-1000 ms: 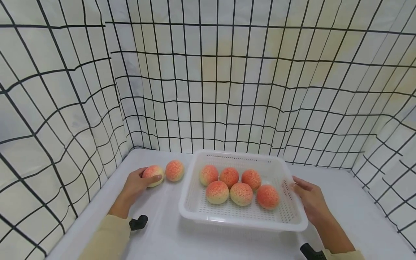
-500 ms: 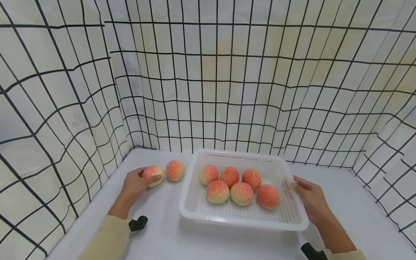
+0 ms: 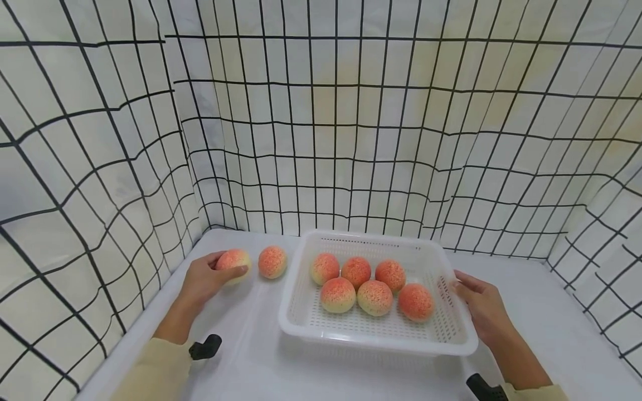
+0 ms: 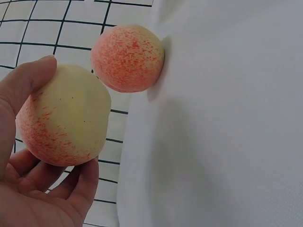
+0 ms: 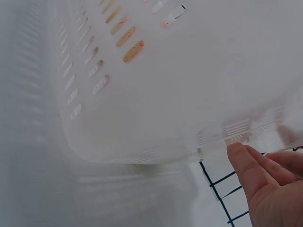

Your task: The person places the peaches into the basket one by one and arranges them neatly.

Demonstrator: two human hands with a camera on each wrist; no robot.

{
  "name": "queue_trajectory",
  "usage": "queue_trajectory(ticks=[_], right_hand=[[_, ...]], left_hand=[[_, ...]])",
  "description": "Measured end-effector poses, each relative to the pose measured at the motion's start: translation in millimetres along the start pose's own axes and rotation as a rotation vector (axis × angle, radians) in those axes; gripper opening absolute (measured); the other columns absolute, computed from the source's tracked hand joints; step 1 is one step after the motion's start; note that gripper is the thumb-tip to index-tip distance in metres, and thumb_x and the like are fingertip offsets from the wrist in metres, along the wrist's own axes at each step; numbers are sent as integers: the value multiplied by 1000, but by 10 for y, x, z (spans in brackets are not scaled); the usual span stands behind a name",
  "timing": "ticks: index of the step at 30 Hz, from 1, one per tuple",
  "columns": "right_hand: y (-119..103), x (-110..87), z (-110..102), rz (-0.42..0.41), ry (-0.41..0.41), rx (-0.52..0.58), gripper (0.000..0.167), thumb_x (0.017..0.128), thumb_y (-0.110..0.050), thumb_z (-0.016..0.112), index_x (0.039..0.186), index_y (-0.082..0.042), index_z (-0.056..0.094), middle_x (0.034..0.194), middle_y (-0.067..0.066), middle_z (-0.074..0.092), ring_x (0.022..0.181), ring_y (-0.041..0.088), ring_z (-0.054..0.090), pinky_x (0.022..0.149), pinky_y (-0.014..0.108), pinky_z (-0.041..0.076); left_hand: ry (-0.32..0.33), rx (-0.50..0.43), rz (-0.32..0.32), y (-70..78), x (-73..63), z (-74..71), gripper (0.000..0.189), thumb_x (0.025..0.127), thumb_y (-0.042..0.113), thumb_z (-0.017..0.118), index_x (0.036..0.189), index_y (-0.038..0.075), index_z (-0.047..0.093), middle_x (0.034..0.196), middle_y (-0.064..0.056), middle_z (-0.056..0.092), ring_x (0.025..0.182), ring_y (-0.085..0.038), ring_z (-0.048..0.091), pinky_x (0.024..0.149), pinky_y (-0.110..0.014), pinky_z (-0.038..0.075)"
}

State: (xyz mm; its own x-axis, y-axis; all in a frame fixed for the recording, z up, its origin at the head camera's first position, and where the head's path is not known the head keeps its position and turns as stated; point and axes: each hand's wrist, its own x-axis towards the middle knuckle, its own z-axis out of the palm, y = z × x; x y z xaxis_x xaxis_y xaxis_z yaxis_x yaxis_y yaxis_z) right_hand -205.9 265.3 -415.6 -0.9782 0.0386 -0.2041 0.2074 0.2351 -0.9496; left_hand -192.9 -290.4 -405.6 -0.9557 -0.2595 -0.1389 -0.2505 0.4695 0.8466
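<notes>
My left hand (image 3: pixel 203 278) holds a peach (image 3: pixel 234 259) between thumb and fingers at the left of the table. In the left wrist view, the held peach (image 4: pixel 71 118) shows its pale, flattened underside, raised off the white surface. A second red-speckled peach (image 3: pixel 273 262) sits just right of it, beside the basket. My right hand (image 3: pixel 481 306) grips the right side of the white plastic basket (image 3: pixel 371 342). In the right wrist view, my right hand's fingers (image 5: pixel 251 172) lie against the translucent wall. Inside the basket, several peaches (image 3: pixel 375 298) stand in two rows.
A white table (image 3: pixel 241 367) lies under everything. Black wire grid panels (image 3: pixel 321 139) with pale sheeting behind them close in the back, left and right sides. A black device (image 3: pixel 205 347) is strapped at each wrist.
My left hand has lifted the peach slightly, drawing it a little up and left from where it sat. My right hand and the basket stay in place.
</notes>
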Motion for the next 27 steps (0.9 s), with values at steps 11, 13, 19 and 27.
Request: queue_trajectory(ticks=[11, 13, 19, 27], right_hand=[[11, 13, -13, 5, -4, 3, 62, 110, -35, 52, 164, -15, 30, 165, 23, 37, 111, 9, 71, 91, 37, 63], [10, 15, -13, 5, -4, 2, 62, 110, -35, 52, 164, -14, 30, 165, 23, 37, 111, 9, 71, 91, 37, 63], [8, 14, -12, -2, -6, -3, 63, 110, -37, 52, 164, -13, 30, 165, 24, 37, 110, 9, 71, 90, 37, 63], [10, 4, -10, -6, -6, -4, 64, 110, -38, 52, 164, -14, 30, 164, 24, 38, 110, 10, 72, 91, 38, 63]], left_hand=[[-12, 23, 75, 228, -166, -22, 96, 85, 52, 83, 158, 5, 41, 160, -22, 46, 142, -36, 48, 119, -55, 42], [-17, 24, 80, 269, -200, -23, 96, 85, 51, 84, 158, 5, 41, 160, -21, 47, 141, -36, 49, 118, -55, 43], [-34, 17, 99, 386, -277, -7, 94, 85, 50, 84, 157, 6, 42, 155, -20, 52, 134, -32, 54, 113, -49, 47], [-62, 5, 165, 553, -390, 50, 85, 85, 47, 85, 153, 10, 50, 145, -14, 62, 125, -27, 61, 102, -36, 52]])
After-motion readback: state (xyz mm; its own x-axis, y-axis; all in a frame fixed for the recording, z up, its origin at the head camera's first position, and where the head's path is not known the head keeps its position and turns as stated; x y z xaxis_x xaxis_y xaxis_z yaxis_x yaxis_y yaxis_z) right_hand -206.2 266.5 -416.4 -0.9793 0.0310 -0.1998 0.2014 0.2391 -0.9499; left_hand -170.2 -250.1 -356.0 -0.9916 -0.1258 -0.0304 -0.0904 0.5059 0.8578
